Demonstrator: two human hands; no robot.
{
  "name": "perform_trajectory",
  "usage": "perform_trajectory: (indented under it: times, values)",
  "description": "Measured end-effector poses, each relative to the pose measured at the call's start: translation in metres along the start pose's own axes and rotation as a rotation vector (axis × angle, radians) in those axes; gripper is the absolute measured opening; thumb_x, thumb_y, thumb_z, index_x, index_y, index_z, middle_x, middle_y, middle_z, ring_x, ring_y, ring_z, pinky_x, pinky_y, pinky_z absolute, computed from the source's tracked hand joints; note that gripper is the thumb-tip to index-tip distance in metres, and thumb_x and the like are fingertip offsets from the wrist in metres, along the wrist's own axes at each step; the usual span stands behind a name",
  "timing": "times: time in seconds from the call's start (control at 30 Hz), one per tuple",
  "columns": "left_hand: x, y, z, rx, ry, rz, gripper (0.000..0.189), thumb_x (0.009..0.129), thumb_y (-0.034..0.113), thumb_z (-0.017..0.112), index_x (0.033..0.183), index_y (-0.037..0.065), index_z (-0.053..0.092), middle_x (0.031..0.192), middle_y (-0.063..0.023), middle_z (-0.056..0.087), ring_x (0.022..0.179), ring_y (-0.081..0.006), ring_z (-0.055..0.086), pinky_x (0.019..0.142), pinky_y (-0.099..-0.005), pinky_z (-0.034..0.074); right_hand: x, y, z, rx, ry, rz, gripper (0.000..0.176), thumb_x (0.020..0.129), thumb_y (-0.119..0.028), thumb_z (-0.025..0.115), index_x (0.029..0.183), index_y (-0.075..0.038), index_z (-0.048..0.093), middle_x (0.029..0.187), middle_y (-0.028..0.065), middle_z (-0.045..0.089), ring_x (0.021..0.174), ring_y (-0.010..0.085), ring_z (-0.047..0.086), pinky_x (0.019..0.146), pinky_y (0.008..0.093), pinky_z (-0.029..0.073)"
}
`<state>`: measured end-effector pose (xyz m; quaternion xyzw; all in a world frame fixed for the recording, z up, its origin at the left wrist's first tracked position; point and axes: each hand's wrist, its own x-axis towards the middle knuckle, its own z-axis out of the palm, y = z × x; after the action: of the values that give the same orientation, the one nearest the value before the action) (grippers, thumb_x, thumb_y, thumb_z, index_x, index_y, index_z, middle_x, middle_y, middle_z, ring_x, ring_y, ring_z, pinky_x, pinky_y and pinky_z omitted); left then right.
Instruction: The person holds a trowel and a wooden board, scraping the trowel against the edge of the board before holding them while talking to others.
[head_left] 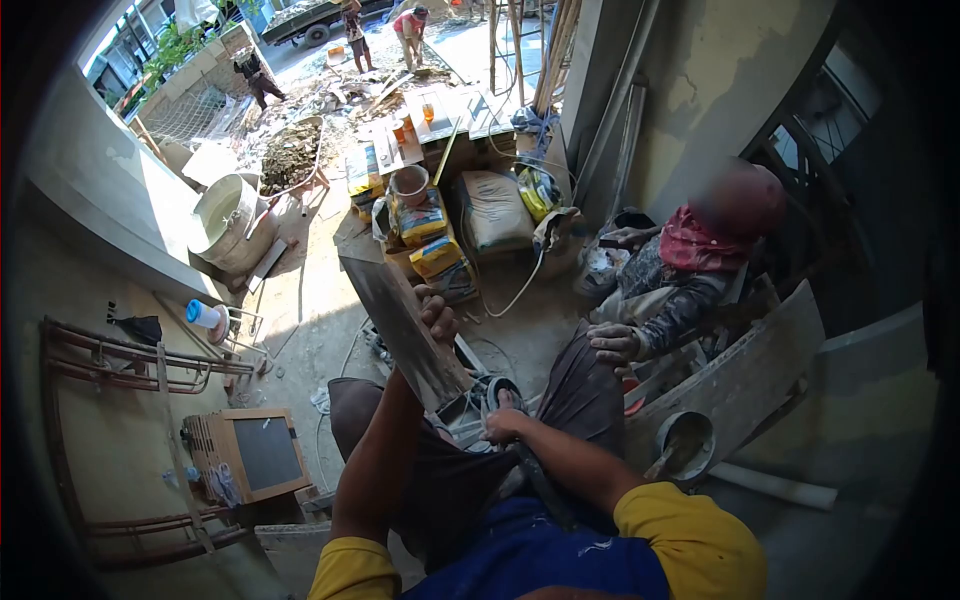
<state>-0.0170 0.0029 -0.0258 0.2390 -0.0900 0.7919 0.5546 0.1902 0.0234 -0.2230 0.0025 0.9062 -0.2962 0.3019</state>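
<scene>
In front of the knees (352, 400): grey board (398, 322) tilted up, L hand (437, 314) on its edge.
L fingers clamped round the board's long edge; R hand (505, 422) wrapped on a grey tool (491, 388), type unclear, low btwn the knees. Board looks stiff, prob. awkward more than heavy, maybe dusty & slick; corners could chip. Best hold: both long edges, nr. mid-length, w/ firm fingers.
</scene>
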Motion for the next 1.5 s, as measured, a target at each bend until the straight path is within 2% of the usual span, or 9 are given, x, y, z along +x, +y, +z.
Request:
perform_trajectory:
  times: [0.43,0.5,0.83,0.93,1.03,1.1,1.13,1.2,1.5]
  values:
    - [0.001,-0.001,0.000,0.022,0.002,-0.004,0.040,0.095,0.025,0.043,0.124,-0.001,0.044,0.087,-0.0057,0.049,0.077,-0.0183,0.050,0.070,-0.0300,0.040,-0.003,-0.007,-0.006,0.095,-0.045,0.009,0.039,0.078,-0.037,0.059,0.083,0.001,0.067,0.088,0.0206,0.064,0.086,0.0364,0.062,0.075,0.0437,0.047]
    - [0.001,0.001,0.000,0.020,0.003,-0.004,0.040,0.095,0.026,0.043,0.124,-0.002,0.044,0.087,-0.0058,0.050,0.077,-0.0184,0.050,0.070,-0.0299,0.040,-0.004,-0.006,-0.010,0.102,-0.097,0.055,0.051,0.083,-0.045,0.053,0.088,0.003,0.067,0.097,0.0235,0.063,0.098,0.0409,0.057,0.092,0.0442,0.037]
    - [0.001,0.002,-0.003,0.022,0.004,0.010,0.039,0.095,0.025,0.044,0.124,-0.001,0.044,0.086,-0.0053,0.049,0.077,-0.0181,0.050,0.070,-0.0300,0.040,-0.005,-0.008,-0.012,0.174,-0.159,0.072,0.050,0.084,-0.044,0.051,0.085,0.003,0.067,0.094,0.0234,0.063,0.097,0.0388,0.058,0.089,0.0452,0.038]
    - [0.000,0.001,0.000,0.023,0.000,0.005,0.040,0.095,0.024,0.044,0.125,0.000,0.044,0.086,-0.0050,0.049,0.077,-0.0177,0.050,0.070,-0.0300,0.040,0.004,0.002,0.005,0.074,-0.095,0.052,0.050,0.085,-0.044,0.050,0.084,0.003,0.067,0.094,0.0233,0.063,0.097,0.0378,0.058,0.088,0.0447,0.038]
    - [-0.001,0.002,0.002,0.026,0.005,0.006,0.039,0.095,0.024,0.043,0.126,0.000,0.044,0.086,-0.0049,0.048,0.077,-0.0175,0.049,0.071,-0.0298,0.040,0.005,0.003,0.004,0.100,-0.151,0.044,0.050,0.086,-0.043,0.049,0.086,0.003,0.067,0.095,0.0236,0.063,0.100,0.0392,0.057,0.094,0.0467,0.032]
    - [-0.001,0.003,0.000,0.014,-0.016,0.001,0.040,0.095,0.024,0.043,0.126,0.000,0.043,0.086,-0.0051,0.048,0.076,-0.0175,0.049,0.071,-0.0297,0.039,0.001,0.003,0.004,0.059,-0.086,0.034,0.051,0.087,-0.044,0.048,0.089,0.003,0.067,0.097,0.0241,0.062,0.103,0.0423,0.054,0.101,0.0510,0.022]
    - [-0.001,0.003,0.000,0.013,-0.017,0.001,0.040,0.095,0.024,0.043,0.126,0.000,0.043,0.086,-0.0051,0.048,0.076,-0.0175,0.049,0.071,-0.0297,0.039,0.001,0.002,0.004,0.059,-0.086,0.034,0.051,0.087,-0.044,0.048,0.089,0.003,0.067,0.097,0.0241,0.062,0.103,0.0423,0.054,0.101,0.0510,0.022]
    - [-0.001,0.002,0.001,0.020,-0.007,0.007,0.040,0.095,0.024,0.042,0.127,-0.001,0.043,0.086,-0.0053,0.048,0.076,-0.0176,0.049,0.071,-0.0295,0.039,0.002,0.003,0.006,0.021,-0.007,0.008,0.038,0.075,-0.040,0.058,0.082,-0.005,0.069,0.087,0.0204,0.065,0.087,0.0387,0.061,0.080,0.0461,0.045]
    - [0.001,0.000,-0.004,0.011,-0.045,-0.010,0.041,0.095,0.024,0.043,0.128,-0.001,0.041,0.087,-0.0055,0.049,0.077,-0.0183,0.049,0.071,-0.0296,0.040,0.004,0.003,0.006,0.058,-0.060,0.011,0.039,0.078,-0.039,0.056,0.082,-0.002,0.068,0.087,0.0210,0.064,0.087,0.0371,0.062,0.076,0.0455,0.046]
